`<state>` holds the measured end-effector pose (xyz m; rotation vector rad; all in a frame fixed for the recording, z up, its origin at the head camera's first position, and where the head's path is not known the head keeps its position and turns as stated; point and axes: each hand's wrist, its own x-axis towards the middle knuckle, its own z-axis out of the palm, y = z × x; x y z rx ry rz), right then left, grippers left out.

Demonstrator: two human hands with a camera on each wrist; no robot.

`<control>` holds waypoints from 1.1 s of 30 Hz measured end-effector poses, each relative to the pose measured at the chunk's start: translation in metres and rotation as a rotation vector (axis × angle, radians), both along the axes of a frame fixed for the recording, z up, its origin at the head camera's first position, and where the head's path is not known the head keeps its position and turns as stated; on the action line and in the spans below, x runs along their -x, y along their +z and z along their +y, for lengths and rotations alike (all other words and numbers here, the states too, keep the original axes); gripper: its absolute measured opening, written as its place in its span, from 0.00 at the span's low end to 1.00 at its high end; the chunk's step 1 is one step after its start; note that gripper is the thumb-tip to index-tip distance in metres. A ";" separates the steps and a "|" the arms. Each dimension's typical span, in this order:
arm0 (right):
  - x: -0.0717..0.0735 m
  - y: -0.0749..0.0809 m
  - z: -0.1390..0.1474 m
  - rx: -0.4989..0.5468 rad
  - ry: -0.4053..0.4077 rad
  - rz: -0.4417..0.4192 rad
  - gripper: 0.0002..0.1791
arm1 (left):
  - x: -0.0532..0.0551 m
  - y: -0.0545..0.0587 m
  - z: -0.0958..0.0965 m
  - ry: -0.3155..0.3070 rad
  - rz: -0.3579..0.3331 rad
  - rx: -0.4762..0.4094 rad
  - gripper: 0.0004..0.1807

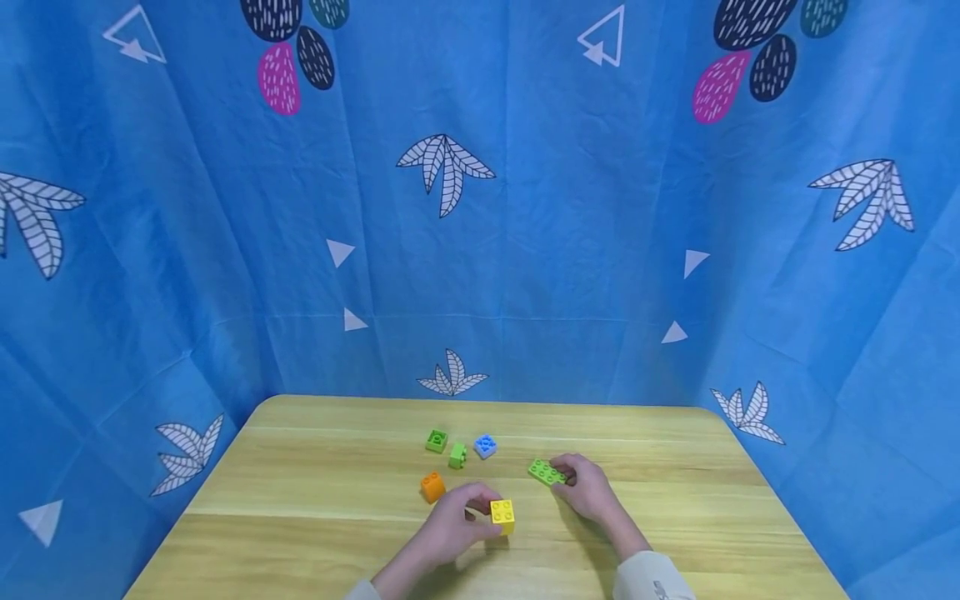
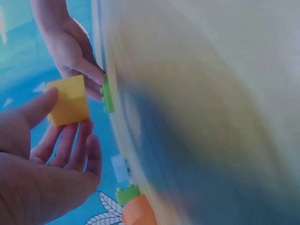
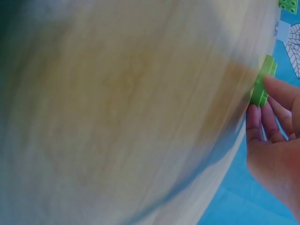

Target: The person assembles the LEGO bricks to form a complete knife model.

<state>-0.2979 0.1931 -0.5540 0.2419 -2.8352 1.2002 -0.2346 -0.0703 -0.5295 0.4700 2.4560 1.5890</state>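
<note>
My left hand [image 1: 450, 527] pinches a yellow toy brick [image 1: 502, 516] between thumb and fingers, its studs facing up. The left wrist view shows the thumb on one face of the yellow brick [image 2: 70, 101] and the fingertips along its lower edge. To the right, my right hand [image 1: 588, 490] grips the right end of a flat, light green brick [image 1: 547, 472] with its studs up, low at the tabletop. In the right wrist view, thumb and fingers hold that green brick [image 3: 263, 82] by its near end.
An orange brick [image 1: 432, 487] lies just left of my left hand. Farther back are a green square brick [image 1: 437, 441], a small green brick [image 1: 457, 456] on its side and a blue brick [image 1: 485, 447]. The wooden table [image 1: 315, 467] ends at a blue patterned curtain [image 1: 570, 250].
</note>
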 end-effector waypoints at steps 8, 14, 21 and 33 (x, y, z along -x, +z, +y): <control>0.000 0.001 0.000 -0.003 -0.008 -0.006 0.21 | -0.027 0.006 -0.007 -0.069 -0.040 -0.007 0.17; -0.001 0.002 -0.001 0.002 -0.009 -0.008 0.20 | -0.039 0.006 -0.005 -0.098 -0.112 0.028 0.15; -0.001 0.000 -0.002 0.008 -0.003 -0.004 0.20 | -0.042 -0.003 -0.007 -0.103 -0.179 0.053 0.17; 0.000 -0.001 -0.001 0.014 -0.002 -0.010 0.20 | -0.042 -0.013 -0.014 -0.138 -0.192 0.001 0.17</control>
